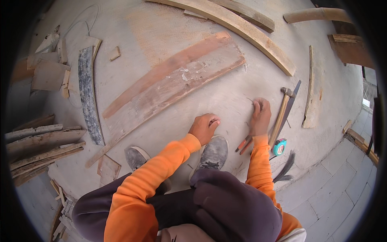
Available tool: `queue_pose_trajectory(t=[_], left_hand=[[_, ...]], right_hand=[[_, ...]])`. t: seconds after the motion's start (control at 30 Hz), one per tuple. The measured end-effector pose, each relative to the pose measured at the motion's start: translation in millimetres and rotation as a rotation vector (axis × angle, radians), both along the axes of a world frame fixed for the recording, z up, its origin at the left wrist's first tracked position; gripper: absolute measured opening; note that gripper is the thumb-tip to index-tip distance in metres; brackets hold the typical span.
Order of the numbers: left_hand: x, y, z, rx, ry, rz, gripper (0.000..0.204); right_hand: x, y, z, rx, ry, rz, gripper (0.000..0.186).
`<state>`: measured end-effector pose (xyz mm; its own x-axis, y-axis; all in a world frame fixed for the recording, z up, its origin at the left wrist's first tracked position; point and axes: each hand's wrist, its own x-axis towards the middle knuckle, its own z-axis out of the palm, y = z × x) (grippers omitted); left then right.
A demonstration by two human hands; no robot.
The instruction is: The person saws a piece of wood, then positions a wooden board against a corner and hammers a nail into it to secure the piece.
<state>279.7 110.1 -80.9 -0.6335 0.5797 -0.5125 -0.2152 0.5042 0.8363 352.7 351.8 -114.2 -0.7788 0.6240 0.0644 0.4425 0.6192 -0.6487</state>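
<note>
My left hand (204, 128) is closed above my shoe, its thumb pressed to the curled fingers; whatever it holds, if anything, is hidden. Off to the right, my right hand (261, 117) is close to the floor, fingers curled together. A thin dark sliver lies by its fingertips, too small to name. Partly under the right wrist are red-handled pincers (243, 145). Just right of that hand lies a hammer (279, 117) with a wooden handle, beside a dark saw blade (292, 98). A teal tape measure (279, 147) rests near the hammer handle's end.
A wide board panel (169, 86) lies diagonally ahead of me. Behind it is a long timber (246, 30). A narrow plank (311, 88) lies right, a grey-stained board (89, 92) left. Stacked planks (44, 145) stand far left. Black wires (286, 167) lie by my right forearm.
</note>
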Motion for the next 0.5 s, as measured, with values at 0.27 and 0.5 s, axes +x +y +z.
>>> queue_pose_trajectory(t=[0.27,0.5], left_hand=[[5,-5,-6,0.047,0.033,0.023,0.018],[10,-7,-5,0.108,0.119,0.051,0.025]], right_hand=[[11,28,-34,-0.151,0.043,0.174,0.009],[-8,-21,2,-0.094,-0.050,0.243,0.008]])
